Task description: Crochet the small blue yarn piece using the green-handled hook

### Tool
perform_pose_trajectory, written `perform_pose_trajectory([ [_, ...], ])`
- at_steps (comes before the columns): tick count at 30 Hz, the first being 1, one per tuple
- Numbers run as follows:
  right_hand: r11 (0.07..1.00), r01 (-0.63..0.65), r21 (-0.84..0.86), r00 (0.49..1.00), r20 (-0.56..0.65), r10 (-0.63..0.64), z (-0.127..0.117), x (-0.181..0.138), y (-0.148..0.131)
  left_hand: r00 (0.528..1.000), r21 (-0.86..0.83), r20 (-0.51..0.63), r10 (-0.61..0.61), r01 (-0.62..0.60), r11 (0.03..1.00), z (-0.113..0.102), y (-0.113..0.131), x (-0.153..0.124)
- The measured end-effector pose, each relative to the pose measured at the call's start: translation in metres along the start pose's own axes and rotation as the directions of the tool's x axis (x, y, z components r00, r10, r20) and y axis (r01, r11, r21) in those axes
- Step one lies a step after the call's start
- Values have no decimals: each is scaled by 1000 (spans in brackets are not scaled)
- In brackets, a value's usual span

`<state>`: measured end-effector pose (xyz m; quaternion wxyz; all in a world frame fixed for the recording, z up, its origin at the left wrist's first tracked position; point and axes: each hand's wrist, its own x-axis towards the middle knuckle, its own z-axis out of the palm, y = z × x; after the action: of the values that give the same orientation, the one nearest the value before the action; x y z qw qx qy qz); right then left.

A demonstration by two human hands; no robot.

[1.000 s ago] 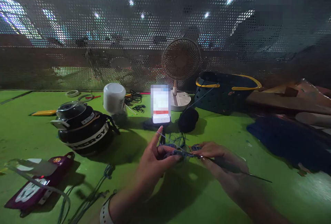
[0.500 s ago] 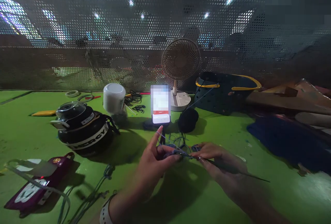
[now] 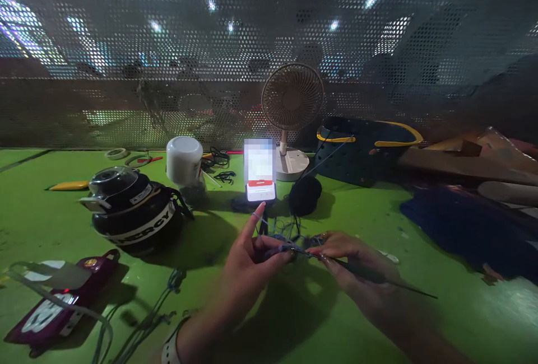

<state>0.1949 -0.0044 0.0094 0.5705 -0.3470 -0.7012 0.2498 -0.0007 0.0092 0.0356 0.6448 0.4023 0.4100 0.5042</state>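
Note:
Between thumb and fingers, my left hand [image 3: 254, 263] pinches a small piece of blue crochet work [image 3: 275, 250]. Its index finger is raised, with a strand of blue yarn [image 3: 259, 218] looped over it. My right hand [image 3: 351, 260] is closed around a thin dark crochet hook [image 3: 406, 287], whose tip meets the work beside my left thumb. Loose yarn [image 3: 286, 227] lies tangled just beyond the fingers. A dark yarn ball [image 3: 305, 196] rests behind it. The exact stitch at the hook's tip is too small to make out.
A lit phone [image 3: 260, 171] leans on a stand ahead, before a fan [image 3: 293, 98]. A dark basket [image 3: 353, 154] stands right of it. A black jug [image 3: 134, 210], white jar [image 3: 184, 159] and purple case [image 3: 63, 302] are left. Dark blue cloth [image 3: 466, 232] lies right.
Both hands stay almost in place, still holding the work and the hook. The whole view has shifted very slightly.

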Motion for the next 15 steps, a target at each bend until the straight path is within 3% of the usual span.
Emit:
perform_pose_trajectory([
  [15, 991, 8, -132, 999, 35, -3, -2, -2, -6, 995, 162, -6, 98, -95, 982, 1, -1, -3],
])
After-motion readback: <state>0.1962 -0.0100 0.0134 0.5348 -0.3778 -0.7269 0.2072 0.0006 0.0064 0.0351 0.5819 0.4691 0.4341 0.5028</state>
